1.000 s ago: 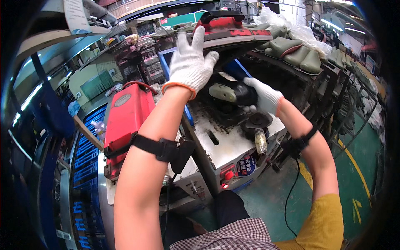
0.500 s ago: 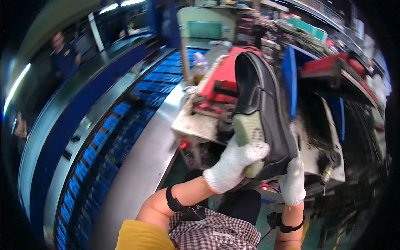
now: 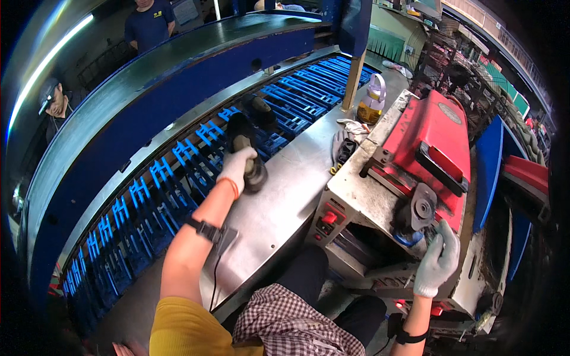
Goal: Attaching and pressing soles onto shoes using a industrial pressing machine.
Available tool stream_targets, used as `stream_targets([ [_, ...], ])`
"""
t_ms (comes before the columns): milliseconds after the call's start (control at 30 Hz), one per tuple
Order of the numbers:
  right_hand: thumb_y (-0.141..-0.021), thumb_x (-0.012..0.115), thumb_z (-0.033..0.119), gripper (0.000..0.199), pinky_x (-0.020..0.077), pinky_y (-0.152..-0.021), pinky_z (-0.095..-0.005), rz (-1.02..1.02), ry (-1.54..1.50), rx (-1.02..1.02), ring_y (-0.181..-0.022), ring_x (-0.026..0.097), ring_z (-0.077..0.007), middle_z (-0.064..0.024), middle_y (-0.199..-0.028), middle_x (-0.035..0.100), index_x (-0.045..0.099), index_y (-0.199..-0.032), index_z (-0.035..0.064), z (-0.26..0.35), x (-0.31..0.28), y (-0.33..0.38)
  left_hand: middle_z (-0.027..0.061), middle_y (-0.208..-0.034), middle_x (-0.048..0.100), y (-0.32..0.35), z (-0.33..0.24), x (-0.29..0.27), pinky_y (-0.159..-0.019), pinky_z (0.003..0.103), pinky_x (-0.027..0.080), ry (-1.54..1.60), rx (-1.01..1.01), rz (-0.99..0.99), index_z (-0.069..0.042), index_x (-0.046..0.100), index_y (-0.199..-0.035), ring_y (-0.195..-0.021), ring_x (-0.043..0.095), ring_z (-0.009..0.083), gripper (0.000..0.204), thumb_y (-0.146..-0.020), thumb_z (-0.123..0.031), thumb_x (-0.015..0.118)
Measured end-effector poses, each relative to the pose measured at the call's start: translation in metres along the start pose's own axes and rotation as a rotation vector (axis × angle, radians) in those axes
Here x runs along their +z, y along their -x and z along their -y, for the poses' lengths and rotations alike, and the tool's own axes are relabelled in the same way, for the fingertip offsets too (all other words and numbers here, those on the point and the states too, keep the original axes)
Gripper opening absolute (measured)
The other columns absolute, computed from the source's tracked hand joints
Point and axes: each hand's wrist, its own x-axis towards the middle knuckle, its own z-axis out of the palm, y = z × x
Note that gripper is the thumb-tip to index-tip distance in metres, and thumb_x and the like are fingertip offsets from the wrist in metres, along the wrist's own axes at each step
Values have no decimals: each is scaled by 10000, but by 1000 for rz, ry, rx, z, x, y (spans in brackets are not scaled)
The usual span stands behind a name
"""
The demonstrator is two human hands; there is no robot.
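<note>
My left hand (image 3: 236,169), in a white knit glove, is closed on a black shoe (image 3: 256,177). The shoe is blurred and lies across the near edge of the conveyor (image 3: 199,172), which has blue slats. Past it, another dark shoe-like shape (image 3: 261,111) rests on the slats. My right hand (image 3: 438,264), also gloved, is at the front of a red-topped machine (image 3: 424,136). Its fingers look apart, close by a black rounded part (image 3: 420,206); whether they touch it I cannot tell.
A metal ledge (image 3: 285,178) runs beside the conveyor. On it stand a bottle of amber liquid (image 3: 371,105) and a dark object with straps (image 3: 343,148). Two people (image 3: 148,26) stand beyond the blue frame (image 3: 178,74). Someone's fingers (image 3: 123,349) show at the lower left.
The black shoe has gone from in front of me, held by both hands, leftward to the conveyor in my left hand. My right hand has let go. The view has turned left.
</note>
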Motion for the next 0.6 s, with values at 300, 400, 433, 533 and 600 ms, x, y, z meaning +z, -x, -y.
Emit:
stream_targets([
  [300,-948,562,-102,327,546,-956,-381,-22,36,24,-1016,704,-275,-163,-1113,728,709,-1237,-58,-12,2,6,173,-1444,586,-192,17,-49,-1059,438,483,-496,223,-235,-19,302,-1636,-1268,603,331,942,-836,-237,749],
  [400,-969,559,-85,312,544,-967,-380,-27,-5,93,-1028,707,-268,-162,-1127,730,708,-1242,-58,-8,5,6,189,-1648,415,-194,25,-60,-1204,476,368,-741,250,-263,-71,231,-1689,-1491,430,367,912,-941,-332,682],
  [433,-975,558,-78,307,543,-971,-377,-28,28,107,-1039,707,-264,-163,-1133,731,707,-1242,-59,-9,2,6,188,-1717,319,-183,27,-39,-1265,485,299,-791,250,-208,-80,248,-1685,-1577,320,378,850,-983,-361,639],
  [533,-986,554,-71,300,541,-976,-374,-20,26,128,-1052,707,-259,-164,-1144,733,707,-1243,-60,-8,-2,4,221,-1654,397,-116,33,1,-1241,514,321,-999,603,-286,-52,383,-1603,-1531,382,391,785,-956,-406,650],
  [600,-993,559,-45,305,538,-982,-364,41,-18,151,-1058,712,-251,-165,-1142,736,704,-1260,-56,-4,-2,1,237,-1601,450,-75,40,11,-1222,557,325,-1056,811,-88,-58,474,-1535,-1497,407,408,728,-928,-415,661],
])
